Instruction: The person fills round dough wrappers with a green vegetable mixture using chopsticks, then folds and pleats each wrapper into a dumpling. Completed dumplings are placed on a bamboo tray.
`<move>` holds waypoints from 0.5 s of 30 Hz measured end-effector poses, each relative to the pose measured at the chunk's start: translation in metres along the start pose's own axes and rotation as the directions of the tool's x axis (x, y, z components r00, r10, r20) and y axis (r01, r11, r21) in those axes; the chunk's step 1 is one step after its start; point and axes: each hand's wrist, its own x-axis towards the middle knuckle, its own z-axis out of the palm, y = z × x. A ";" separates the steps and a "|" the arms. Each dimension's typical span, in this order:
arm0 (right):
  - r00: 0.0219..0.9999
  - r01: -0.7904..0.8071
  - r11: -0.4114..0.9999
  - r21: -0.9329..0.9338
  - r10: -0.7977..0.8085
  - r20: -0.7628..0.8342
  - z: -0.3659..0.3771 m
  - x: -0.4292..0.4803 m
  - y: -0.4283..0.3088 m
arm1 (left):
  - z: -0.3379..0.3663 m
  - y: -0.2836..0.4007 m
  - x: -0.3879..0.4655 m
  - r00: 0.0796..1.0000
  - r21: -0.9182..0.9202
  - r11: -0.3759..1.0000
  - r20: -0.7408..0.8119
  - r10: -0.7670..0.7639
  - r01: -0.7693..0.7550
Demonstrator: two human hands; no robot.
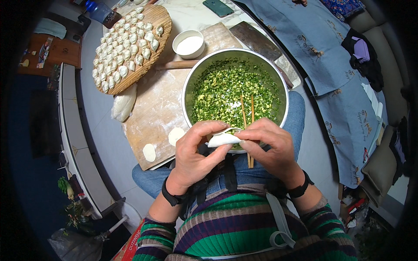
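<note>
Between both hands, over the near rim of a steel bowl, is a partly folded dumpling (223, 140) with green filling showing at its top. My left hand (199, 150) grips its left side and my right hand (269, 146) pinches its right end. The steel bowl (285, 98) holds chopped greens with yellow bits and some white matter. Two wooden chopsticks (243, 111) lean in it, partly behind my right hand. Two flat dough wrappers, one round (176, 135) and one oval (150, 152), lie on the floured wooden board (147, 107) at the left.
A round woven tray (165, 29) bears many dumplings. Near it are a bagged piece of dough (124, 103), a rolling pin (178, 64), a bowl of white powder (188, 45), a cleaver-like dark blade (256, 39), a phone (218, 8) and a blue-capped bottle (102, 14).
</note>
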 end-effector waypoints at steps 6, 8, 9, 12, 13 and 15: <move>0.891 -0.344 0.837 0.424 0.434 -0.132 -0.001 -0.001 0.015 | 0.003 -0.003 0.002 0.995 -0.029 0.999 -0.091 0.036 -0.039; 0.923 -0.375 0.843 0.386 0.380 0.067 -0.008 0.001 0.016 | 0.002 -0.002 0.002 0.995 -0.069 0.997 -0.087 0.040 -0.046; 0.900 -0.435 0.835 0.336 0.397 0.179 -0.011 0.002 0.015 | 0.002 -0.002 0.002 0.995 -0.098 0.994 -0.084 0.047 -0.055; 0.839 -0.445 0.869 0.218 0.319 0.441 -0.014 0.007 0.007 | -0.001 0.004 0.001 1.000 -0.207 0.978 -0.015 -0.001 -0.002; 0.843 -0.371 0.911 0.178 0.250 0.476 -0.011 0.010 0.004 | -0.001 0.006 0.000 1.000 -0.258 0.966 0.011 -0.016 0.018; 0.844 -0.307 0.942 0.140 0.201 0.497 -0.001 0.019 0.005 | 0.000 0.008 -0.001 0.998 -0.347 0.936 0.048 -0.038 0.052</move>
